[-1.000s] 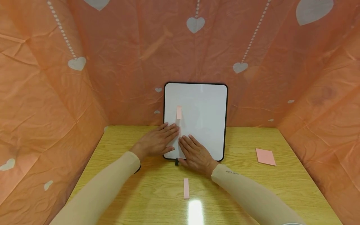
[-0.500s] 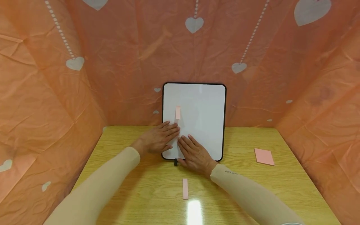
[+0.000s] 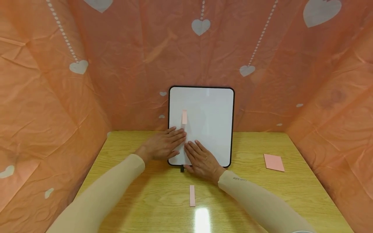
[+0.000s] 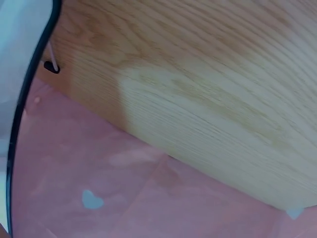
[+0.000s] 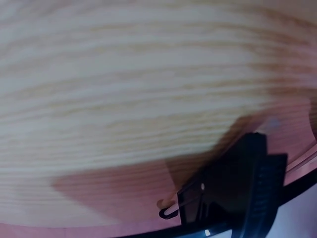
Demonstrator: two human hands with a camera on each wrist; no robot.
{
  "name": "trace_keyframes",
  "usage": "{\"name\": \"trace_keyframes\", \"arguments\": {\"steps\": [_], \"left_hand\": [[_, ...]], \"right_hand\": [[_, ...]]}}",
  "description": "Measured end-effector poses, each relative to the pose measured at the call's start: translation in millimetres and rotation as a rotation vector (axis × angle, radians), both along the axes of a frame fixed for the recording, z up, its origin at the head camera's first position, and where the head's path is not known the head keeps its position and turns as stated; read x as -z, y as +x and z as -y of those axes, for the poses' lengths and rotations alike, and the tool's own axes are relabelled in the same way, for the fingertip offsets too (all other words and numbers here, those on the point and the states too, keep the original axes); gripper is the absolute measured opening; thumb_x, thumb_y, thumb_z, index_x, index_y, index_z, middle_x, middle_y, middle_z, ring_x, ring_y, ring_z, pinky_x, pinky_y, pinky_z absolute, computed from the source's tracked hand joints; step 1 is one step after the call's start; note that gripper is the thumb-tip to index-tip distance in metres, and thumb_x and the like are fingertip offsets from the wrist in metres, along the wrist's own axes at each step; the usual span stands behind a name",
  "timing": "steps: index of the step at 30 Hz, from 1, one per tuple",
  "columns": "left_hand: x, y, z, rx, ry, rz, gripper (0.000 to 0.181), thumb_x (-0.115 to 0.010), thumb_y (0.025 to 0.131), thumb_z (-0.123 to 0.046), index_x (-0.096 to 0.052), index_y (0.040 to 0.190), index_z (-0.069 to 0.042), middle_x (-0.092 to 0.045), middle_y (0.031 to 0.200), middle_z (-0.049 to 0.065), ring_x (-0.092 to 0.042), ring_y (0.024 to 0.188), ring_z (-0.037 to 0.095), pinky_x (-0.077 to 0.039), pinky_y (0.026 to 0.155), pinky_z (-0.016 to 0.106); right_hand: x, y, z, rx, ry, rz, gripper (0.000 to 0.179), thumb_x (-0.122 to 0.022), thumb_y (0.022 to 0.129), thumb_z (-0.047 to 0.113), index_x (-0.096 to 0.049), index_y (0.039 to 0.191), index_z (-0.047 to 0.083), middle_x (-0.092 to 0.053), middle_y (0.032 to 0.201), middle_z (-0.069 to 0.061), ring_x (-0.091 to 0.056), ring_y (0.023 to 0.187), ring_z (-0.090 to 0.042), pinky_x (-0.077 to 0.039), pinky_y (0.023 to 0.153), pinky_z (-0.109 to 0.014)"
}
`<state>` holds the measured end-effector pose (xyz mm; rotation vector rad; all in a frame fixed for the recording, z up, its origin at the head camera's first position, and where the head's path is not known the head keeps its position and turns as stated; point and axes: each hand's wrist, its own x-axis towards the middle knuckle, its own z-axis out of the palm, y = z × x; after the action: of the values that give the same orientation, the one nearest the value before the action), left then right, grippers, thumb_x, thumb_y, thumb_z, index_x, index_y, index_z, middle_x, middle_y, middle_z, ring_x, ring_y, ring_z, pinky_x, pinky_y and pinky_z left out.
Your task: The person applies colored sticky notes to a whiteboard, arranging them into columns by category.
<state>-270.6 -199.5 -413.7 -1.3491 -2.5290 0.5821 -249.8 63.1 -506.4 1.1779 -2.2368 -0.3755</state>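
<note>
A whiteboard point(image 3: 211, 113) with a thin black frame stands propped on the table against the back curtain. My left hand point(image 3: 163, 144) lies with straight fingers on its lower left part. Just to the right, my right hand point(image 3: 203, 160) rests with its fingers extended over the lower middle, thumb near the bottom frame. Above the left fingertips, a narrow pink paper strip point(image 3: 184, 117) is on the board, its lower end lifting off the surface. The board area under both palms is hidden. Neither hand shows in its own wrist view.
On the wood-grain table point(image 3: 157, 194), a small pink strip pad point(image 3: 192, 195) lies in front of the board. A square pink sticky-note pad point(image 3: 274, 162) is at the right. A black stand point(image 5: 223, 188) supports the board. Orange curtain point(image 3: 131, 81) with white hearts encloses the back and sides.
</note>
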Motion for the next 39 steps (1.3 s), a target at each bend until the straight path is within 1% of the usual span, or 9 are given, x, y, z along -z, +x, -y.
{"name": "trace_keyframes", "arguments": {"steps": [4,8,11,16,21,27,30,35,39], "left_hand": [[0.6,-1.7,-6.9,-0.003,-0.01,0.001,0.068,-0.039,0.112,-0.051,-0.033,0.166,-0.009,-0.028,0.174,0.007,-0.023,0.163,0.023,-0.017,0.134,0.046],[1.4,-3.9,-7.5,-0.021,-0.014,0.008,0.069,-0.04,0.112,-0.05,-0.033,0.166,-0.009,-0.028,0.174,0.006,-0.023,0.163,0.024,-0.017,0.134,0.046],[0.6,-4.0,-5.1,-0.034,-0.019,0.024,0.069,-0.039,0.113,-0.05,-0.03,0.167,-0.009,-0.025,0.175,0.006,-0.021,0.164,0.024,-0.016,0.135,0.046],[-1.1,-2.1,0.9,-0.056,-0.009,0.051,0.069,-0.039,0.113,-0.049,-0.03,0.167,-0.007,-0.025,0.175,0.008,-0.021,0.163,0.025,-0.016,0.135,0.047],[-1.0,0.2,5.9,-0.079,-0.014,0.047,0.069,-0.038,0.113,-0.05,-0.029,0.167,-0.008,-0.025,0.175,0.008,-0.022,0.163,0.024,-0.016,0.135,0.047],[0.1,0.8,5.1,-0.071,0.021,0.056,0.068,-0.039,0.113,-0.049,-0.03,0.167,-0.008,-0.026,0.175,0.008,-0.023,0.163,0.025,-0.016,0.135,0.046],[0.5,1.3,3.8,-0.066,0.03,0.042,0.068,-0.041,0.113,-0.048,-0.033,0.166,-0.007,-0.029,0.174,0.009,-0.025,0.162,0.025,-0.018,0.134,0.047],[1.2,2.4,1.0,-0.069,0.051,0.038,0.067,-0.042,0.113,-0.048,-0.035,0.165,-0.007,-0.03,0.173,0.009,-0.026,0.162,0.026,-0.019,0.134,0.046],[1.6,4.8,-0.9,-0.072,0.089,0.039,0.064,-0.045,0.112,-0.046,-0.04,0.163,-0.007,-0.035,0.171,0.009,-0.029,0.161,0.027,-0.021,0.133,0.046]], "right_hand": [[0.2,0.5,-0.5,0.01,0.011,0.004,0.078,-0.037,0.11,0.059,-0.041,0.161,0.0,-0.039,0.168,-0.015,-0.031,0.16,-0.028,-0.017,0.134,-0.046],[-0.6,1.4,-1.5,0.023,0.027,0.004,0.079,-0.039,0.109,0.06,-0.04,0.161,0.0,-0.038,0.169,-0.014,-0.031,0.16,-0.028,-0.017,0.134,-0.046],[-0.5,1.6,-1.7,0.027,0.034,-0.001,0.079,-0.039,0.109,0.06,-0.04,0.161,0.0,-0.038,0.168,-0.014,-0.032,0.16,-0.028,-0.018,0.134,-0.046],[0.5,1.6,-2.2,0.026,0.038,0.0,0.079,-0.04,0.109,0.06,-0.04,0.161,0.0,-0.039,0.168,-0.013,-0.032,0.159,-0.028,-0.017,0.134,-0.046],[0.7,2.3,-3.4,0.023,0.028,0.012,0.077,-0.041,0.109,0.059,-0.042,0.16,0.001,-0.041,0.167,-0.013,-0.033,0.159,-0.028,-0.016,0.135,-0.046],[0.8,2.7,-3.3,0.02,0.012,0.025,0.077,-0.042,0.109,0.058,-0.042,0.16,0.0,-0.042,0.167,-0.014,-0.034,0.159,-0.028,-0.015,0.135,-0.046],[0.3,3.5,-2.7,0.024,0.015,0.038,0.077,-0.042,0.109,0.058,-0.042,0.16,0.0,-0.042,0.166,-0.013,-0.034,0.159,-0.028,-0.015,0.135,-0.046],[-2.2,9.1,-1.8,0.023,0.045,0.081,0.073,-0.042,0.109,0.057,-0.047,0.159,0.004,-0.046,0.165,-0.011,-0.036,0.157,-0.026,-0.016,0.135,-0.045],[-3.1,14.3,-1.4,0.013,0.068,0.119,0.068,-0.039,0.111,0.055,-0.05,0.158,0.006,-0.048,0.164,-0.009,-0.038,0.156,-0.025,-0.016,0.135,-0.044]]}}
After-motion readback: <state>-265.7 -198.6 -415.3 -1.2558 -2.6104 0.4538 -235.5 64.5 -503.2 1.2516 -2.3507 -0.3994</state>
